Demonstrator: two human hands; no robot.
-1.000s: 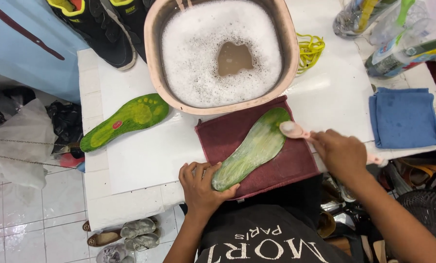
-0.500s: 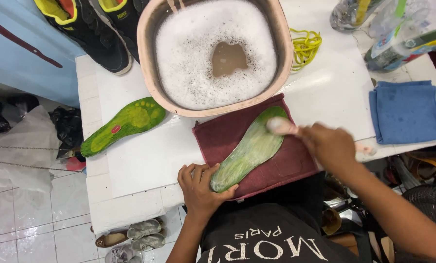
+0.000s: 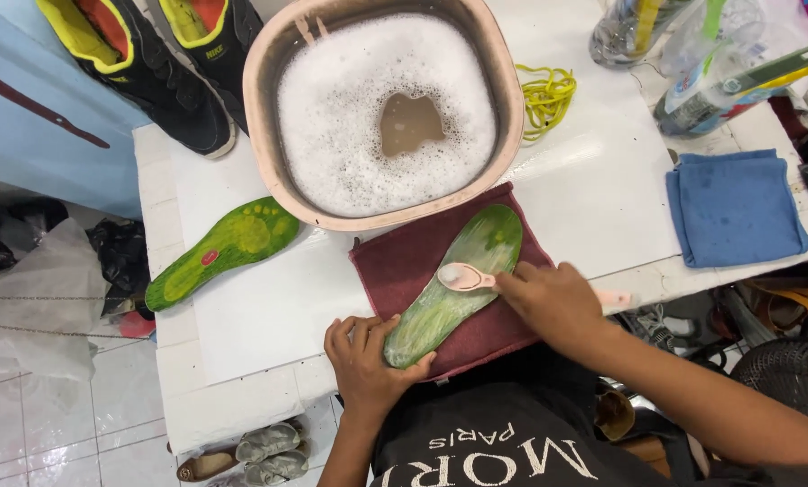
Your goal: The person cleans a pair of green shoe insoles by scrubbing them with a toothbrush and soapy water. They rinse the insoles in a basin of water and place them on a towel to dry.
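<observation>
Green insole [image 3: 453, 284] between hands: left [image 3: 363, 356] gripping its heel, right [image 3: 553, 302] apparently clasping brush [image 3: 462, 277].

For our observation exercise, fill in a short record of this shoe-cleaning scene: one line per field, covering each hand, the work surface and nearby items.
Left hand: left hand pins the heel end of the soapy green insole
Right hand: right hand presses a pink brush onto the insole
Underlay: maroon towel
Basin: pink basin of foamy water
Spare: second green insole, on the white table
Right side: folded blue cloth
</observation>
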